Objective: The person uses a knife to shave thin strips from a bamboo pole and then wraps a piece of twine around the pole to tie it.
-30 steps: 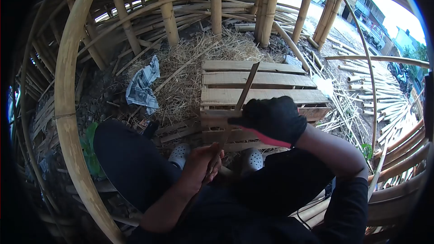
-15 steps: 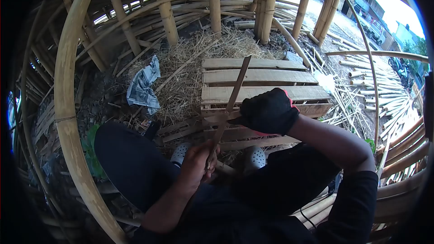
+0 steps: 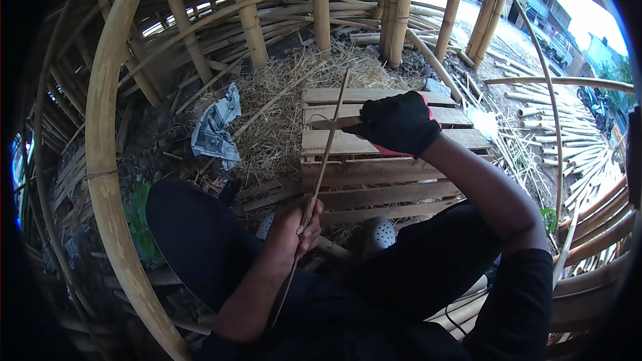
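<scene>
My bare left hand (image 3: 294, 228) is closed around the lower part of a thin bamboo strip (image 3: 332, 135), which slants up and away from me. A black and red glove covers my right hand (image 3: 399, 124), whose fingers are wrapped round a knife (image 3: 328, 124). The handle is mostly hidden in the glove. The blade points left and lies across the upper part of the strip, touching it. What looks like a fine curl stands by the blade. The strip's lower end runs down past my left wrist toward my lap.
In front of me lies a slatted wooden pallet (image 3: 388, 177), with straw (image 3: 267, 117) behind and beside it. A crumpled newspaper (image 3: 216, 127) lies to the left. A curved bamboo pole (image 3: 101, 127) rises close on my left. Many cut bamboo poles (image 3: 575, 154) are piled at the right.
My right hand and the knife have moved up and away along the strip. The strip stands steeper and shows a narrower side. My left hand has shifted slightly.
</scene>
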Demonstrator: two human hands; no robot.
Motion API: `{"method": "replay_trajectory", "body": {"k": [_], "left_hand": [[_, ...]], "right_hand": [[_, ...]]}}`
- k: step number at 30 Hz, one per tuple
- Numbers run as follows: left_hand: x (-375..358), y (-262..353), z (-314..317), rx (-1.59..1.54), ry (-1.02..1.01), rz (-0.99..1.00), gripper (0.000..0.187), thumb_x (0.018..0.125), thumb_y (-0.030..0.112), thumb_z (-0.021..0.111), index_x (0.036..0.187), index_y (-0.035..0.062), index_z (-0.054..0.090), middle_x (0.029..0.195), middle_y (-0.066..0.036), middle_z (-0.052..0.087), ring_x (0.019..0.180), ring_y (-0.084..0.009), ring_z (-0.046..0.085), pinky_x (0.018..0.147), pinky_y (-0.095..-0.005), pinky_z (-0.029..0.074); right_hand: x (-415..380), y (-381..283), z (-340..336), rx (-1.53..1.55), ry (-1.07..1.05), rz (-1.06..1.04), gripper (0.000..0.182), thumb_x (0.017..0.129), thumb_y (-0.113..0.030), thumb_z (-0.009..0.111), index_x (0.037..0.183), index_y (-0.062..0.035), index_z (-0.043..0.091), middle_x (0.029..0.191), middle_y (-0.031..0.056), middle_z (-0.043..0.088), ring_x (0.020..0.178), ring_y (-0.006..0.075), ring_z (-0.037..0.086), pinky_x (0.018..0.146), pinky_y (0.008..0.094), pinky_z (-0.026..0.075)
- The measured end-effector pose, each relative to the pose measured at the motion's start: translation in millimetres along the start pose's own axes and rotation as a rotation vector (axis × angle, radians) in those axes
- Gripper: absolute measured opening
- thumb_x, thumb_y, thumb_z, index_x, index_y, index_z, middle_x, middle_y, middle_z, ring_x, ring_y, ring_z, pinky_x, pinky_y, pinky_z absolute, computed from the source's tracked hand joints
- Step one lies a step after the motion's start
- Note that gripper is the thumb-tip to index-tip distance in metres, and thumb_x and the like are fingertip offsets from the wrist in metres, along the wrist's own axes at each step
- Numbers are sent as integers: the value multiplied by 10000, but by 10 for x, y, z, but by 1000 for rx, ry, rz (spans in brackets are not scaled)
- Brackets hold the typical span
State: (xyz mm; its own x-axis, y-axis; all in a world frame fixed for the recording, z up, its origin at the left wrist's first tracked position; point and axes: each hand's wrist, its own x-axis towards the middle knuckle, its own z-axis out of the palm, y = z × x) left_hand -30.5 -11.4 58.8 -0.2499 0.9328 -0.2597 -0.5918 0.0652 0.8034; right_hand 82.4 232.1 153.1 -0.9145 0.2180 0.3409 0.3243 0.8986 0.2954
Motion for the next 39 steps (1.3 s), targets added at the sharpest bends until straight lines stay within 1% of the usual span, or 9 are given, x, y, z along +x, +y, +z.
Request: {"method": "replay_trajectory", "body": {"k": [10, 12, 14, 18, 22, 25, 28, 35, 39], "left_hand": [[-34, -48, 47, 145, 81, -30, 237, 981, 253, 475, 863, 63, 555, 504, 15, 435, 352, -63, 390, 373, -220, 300], [-71, -40, 19, 15, 15, -33, 236, 985, 262, 467, 876, 68, 547, 501, 23, 416, 353, -65, 377, 374, -223, 293], [-45, -19, 47, 30, 5, -38, 235, 989, 263, 458, 878, 73, 543, 500, 25, 411, 354, -65, 372, 371, -223, 288], [-20, -41, -35, -49, -17, -73, 235, 999, 253, 432, 872, 84, 536, 496, 26, 406, 353, -61, 364, 362, -219, 280], [-40, -64, 11, 46, 6, -35, 227, 1000, 239, 426, 871, 84, 530, 491, 26, 403, 349, -60, 362, 354, -220, 276], [-43, -53, 48, 133, -27, -51, 235, 1015, 255, 381, 895, 91, 501, 503, 44, 376, 345, -57, 343, 350, -205, 259], [6, -55, 77, 90, -25, -29, 239, 1013, 263, 388, 891, 89, 499, 496, 41, 376, 341, -57, 341, 345, -209, 256], [-7, -76, 16, 50, -1, -61, 233, 998, 251, 437, 866, 84, 530, 485, 31, 394, 345, -63, 364, 357, -217, 274], [18, -164, -8, -3, -65, -93, 213, 978, 235, 445, 863, 83, 541, 494, 19, 410, 349, -67, 366, 359, -218, 277]], "right_hand": [[-359, -573, 18, 224, -22, -172, 459, 913, -582, 488, 840, -173, 682, 727, 61, 681, 673, 254, 696, 560, 393, 535], [-54, -69, -130, -44, -64, 38, 475, 939, -576, 453, 815, -185, 692, 724, 51, 678, 646, 245, 687, 528, 378, 520], [-57, 229, -104, -128, 29, -53, 490, 954, -563, 432, 803, -184, 702, 696, 36, 668, 611, 240, 676, 498, 372, 506], [-72, -97, -22, 15, 13, 81, 493, 954, -551, 440, 846, -146, 701, 681, 49, 671, 630, 249, 681, 546, 390, 522], [-333, -514, -83, 226, -22, -151, 549, 925, -622, 431, 861, -148, 701, 710, 53, 689, 718, 250, 706, 651, 404, 555], [12, -14, -197, 13, -150, 168, 573, 935, -619, 413, 871, -125, 697, 767, 69, 699, 716, 255, 703, 601, 406, 547], [-13, 366, -97, -50, -54, 104, 553, 974, -545, 389, 836, -102, 690, 746, 97, 692, 702, 270, 699, 575, 415, 534], [-223, -335, -211, 173, -233, -19, 534, 942, -589, 421, 876, -141, 704, 743, 73, 695, 736, 273, 703, 616, 423, 544], [57, 567, 69, -56, -49, 250, 532, 939, -595, 421, 943, -155, 721, 807, 86, 710, 745, 278, 704, 618, 430, 543]]}}
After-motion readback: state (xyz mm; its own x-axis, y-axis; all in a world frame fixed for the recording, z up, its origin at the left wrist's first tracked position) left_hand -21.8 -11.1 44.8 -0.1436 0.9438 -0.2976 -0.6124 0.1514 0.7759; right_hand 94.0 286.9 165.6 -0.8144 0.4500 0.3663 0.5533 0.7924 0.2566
